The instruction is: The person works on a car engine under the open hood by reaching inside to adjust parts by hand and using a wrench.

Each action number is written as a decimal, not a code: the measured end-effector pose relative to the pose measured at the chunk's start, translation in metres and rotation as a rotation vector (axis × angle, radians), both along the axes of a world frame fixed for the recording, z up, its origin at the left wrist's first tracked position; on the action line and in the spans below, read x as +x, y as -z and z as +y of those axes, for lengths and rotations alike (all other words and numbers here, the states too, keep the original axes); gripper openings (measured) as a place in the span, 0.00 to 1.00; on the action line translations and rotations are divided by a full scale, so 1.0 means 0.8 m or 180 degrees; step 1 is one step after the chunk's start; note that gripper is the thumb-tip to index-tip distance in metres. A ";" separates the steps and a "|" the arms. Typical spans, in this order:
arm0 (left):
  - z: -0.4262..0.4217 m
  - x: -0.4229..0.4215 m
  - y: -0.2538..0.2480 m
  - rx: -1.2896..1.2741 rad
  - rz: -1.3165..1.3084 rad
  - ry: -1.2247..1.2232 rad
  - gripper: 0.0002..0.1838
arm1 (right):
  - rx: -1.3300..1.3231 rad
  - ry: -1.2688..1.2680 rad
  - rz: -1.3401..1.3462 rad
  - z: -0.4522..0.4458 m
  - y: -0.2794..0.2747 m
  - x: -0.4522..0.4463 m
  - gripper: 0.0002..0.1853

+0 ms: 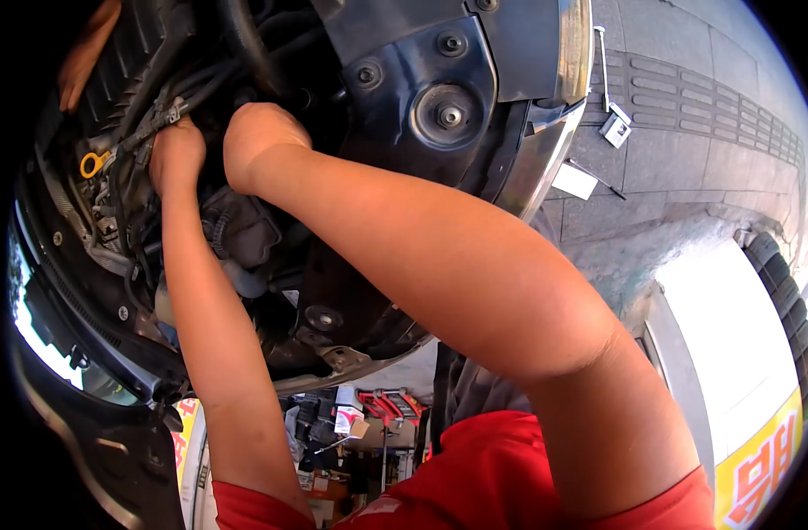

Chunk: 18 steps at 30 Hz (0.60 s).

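My left hand [178, 152] reaches into a car's engine bay, its fingers closed against a bundle of black cables [149, 131]. What they grip is hidden behind the hand. Close by on its right, my right hand [264, 134] is bent down at the wrist into a dark gap beside a thick black hose [245, 44]. The fingers of that hand are out of sight. A yellow ring-shaped dipstick handle [94, 163] stands to the left of my left hand. Below both hands lie dark engine parts [245, 234].
Another person's hand [72, 81] rests at the upper left of the engine bay. A black panel with bolts [421, 97] and the headlight [574, 53] border the bay. Tools and a small white box [616, 129] lie on the pavement. Boxes [349, 415] and red tools stand below.
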<state>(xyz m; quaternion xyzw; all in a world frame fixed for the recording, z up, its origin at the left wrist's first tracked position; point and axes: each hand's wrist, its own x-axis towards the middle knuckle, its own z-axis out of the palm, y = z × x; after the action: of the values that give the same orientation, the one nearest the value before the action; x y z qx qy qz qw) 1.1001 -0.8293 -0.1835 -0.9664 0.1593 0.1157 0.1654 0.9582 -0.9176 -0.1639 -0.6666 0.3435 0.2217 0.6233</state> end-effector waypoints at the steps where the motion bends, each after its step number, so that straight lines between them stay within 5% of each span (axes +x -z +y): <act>1: 0.000 0.002 0.003 0.0008 0.0002 0.0001 0.37 | 0.0047 -0.0010 -0.0037 -0.002 -0.001 -0.003 0.12; 18: 0.000 0.005 0.003 0.0175 0.0078 -0.0103 0.36 | -0.0250 0.0057 -0.0250 0.032 0.048 0.043 0.11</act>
<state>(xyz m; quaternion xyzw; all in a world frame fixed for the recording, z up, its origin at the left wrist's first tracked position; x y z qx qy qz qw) 1.1042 -0.8293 -0.1855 -0.9624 0.1424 0.1346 0.1881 0.9928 -0.8919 -0.2019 -0.6955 0.3333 0.1761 0.6117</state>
